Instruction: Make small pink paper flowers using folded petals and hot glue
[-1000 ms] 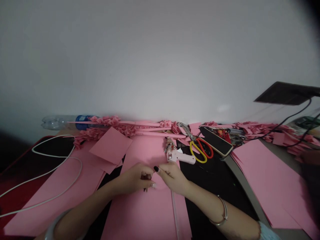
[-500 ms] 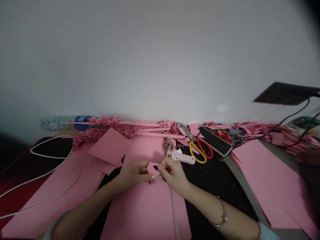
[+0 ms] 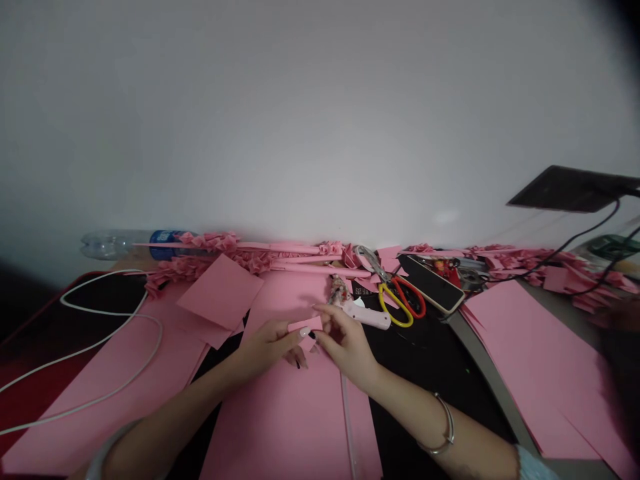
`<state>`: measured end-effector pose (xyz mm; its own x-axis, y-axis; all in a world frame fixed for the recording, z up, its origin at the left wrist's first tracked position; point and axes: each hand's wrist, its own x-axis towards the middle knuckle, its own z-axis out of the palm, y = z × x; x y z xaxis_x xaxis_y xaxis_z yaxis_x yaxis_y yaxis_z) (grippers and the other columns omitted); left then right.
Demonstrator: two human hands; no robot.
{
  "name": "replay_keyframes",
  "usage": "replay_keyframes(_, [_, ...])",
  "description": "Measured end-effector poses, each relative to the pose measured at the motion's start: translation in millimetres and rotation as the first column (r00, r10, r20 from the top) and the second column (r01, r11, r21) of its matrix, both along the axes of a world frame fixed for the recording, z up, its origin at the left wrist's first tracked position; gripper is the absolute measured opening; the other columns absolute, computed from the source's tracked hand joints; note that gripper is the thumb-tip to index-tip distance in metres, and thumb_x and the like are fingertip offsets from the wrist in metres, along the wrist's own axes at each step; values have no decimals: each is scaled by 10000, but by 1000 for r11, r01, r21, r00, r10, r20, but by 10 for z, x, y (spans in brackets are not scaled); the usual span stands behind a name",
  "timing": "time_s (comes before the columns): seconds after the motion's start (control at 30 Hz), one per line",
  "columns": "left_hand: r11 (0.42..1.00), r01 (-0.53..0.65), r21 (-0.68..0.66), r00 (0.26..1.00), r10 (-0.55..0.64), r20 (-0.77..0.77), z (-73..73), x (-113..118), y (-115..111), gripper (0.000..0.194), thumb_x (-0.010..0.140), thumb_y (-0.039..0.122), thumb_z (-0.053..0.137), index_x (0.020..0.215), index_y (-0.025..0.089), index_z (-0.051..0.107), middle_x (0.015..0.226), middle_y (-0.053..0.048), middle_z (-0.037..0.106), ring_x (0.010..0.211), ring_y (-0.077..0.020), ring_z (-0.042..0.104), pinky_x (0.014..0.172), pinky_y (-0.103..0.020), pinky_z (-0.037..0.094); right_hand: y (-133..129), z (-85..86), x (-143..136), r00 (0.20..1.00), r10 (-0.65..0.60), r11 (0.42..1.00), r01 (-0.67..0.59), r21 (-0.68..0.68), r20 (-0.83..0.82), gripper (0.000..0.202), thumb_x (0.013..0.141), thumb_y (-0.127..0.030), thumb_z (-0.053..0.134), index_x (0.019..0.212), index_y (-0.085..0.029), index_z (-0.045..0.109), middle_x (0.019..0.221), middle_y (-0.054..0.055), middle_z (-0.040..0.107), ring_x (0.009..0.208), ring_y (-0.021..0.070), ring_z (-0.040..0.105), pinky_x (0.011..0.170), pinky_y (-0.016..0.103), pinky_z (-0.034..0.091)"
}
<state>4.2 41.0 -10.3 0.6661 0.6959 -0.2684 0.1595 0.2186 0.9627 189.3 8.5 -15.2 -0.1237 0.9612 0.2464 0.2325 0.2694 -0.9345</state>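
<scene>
A small folded piece of pink paper (image 3: 306, 325) is pinched between my two hands, above a long pink sheet (image 3: 285, 413). My left hand (image 3: 273, 343) grips its left side, thumb on top and fingers beneath. On the other side, my right hand (image 3: 345, 343) presses it with the thumb, and its index finger reaches along the far edge. Just beyond my right hand lies a pale pink glue gun (image 3: 367, 316) with a mottled nozzle end. Scissors (image 3: 403, 303) with one yellow and one red handle rest farther right.
Pink paper flower stems (image 3: 300, 250) line the wall, beside a plastic bottle (image 3: 115, 245). A phone (image 3: 433, 283) lies behind the scissors. Pink sheets (image 3: 540, 373) are stacked at right, pink squares (image 3: 220, 293) at left. A white cable (image 3: 150, 360) loops at left. A dark panel (image 3: 570, 189) juts in at upper right.
The pink paper has been turned and folded, now showing a narrow flat strip toward me. Both thumbs have come together on it, and my right index finger has stretched out.
</scene>
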Motion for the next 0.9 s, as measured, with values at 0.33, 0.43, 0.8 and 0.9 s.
replay_keyframes(0.33, [978, -177, -106, 984, 176, -18, -47, 29, 18, 535, 815, 584, 591, 1095, 130, 637, 681, -66, 749, 677, -212, 719, 684, -323, 548, -15, 37, 29, 992, 24, 979, -47, 197, 121, 540, 868, -93, 520, 1347, -343, 548, 1192, 58, 638, 991, 193, 628, 822, 326, 556])
replay_keyframes(0.43, [975, -195, -107, 981, 193, -27, -38, 42, 15, 559, 791, 597, 604, 1090, 125, 626, 674, -67, 742, 675, -223, 720, 686, -341, 552, -19, 55, 34, 993, 34, 977, -57, 206, 114, 534, 859, -76, 522, 1324, -330, 576, 1246, 60, 632, 1122, 202, 600, 907, 342, 531])
replay_keyframes(0.8, [990, -142, -12, 990, 142, 1, 17, 44, -6, 437, 812, 498, 584, 1071, 165, 700, 867, -65, 734, 751, -202, 715, 734, -337, 558, 8, 100, -2, 993, -4, 999, 9, 44, -121, 254, 781, -100, 627, 951, -249, 744, 1054, 60, 730, 1019, 217, 663, 865, 366, 536])
replay_keyframes(0.9, [981, -178, -81, 983, 182, 40, 1, 53, 1, 486, 771, 549, 641, 1058, 162, 704, 910, -83, 745, 826, -233, 722, 793, -371, 563, 18, 66, 0, 985, -17, 1000, 19, 6, -173, 207, 777, -124, 642, 910, -238, 753, 1064, 70, 738, 1007, 221, 677, 871, 369, 534])
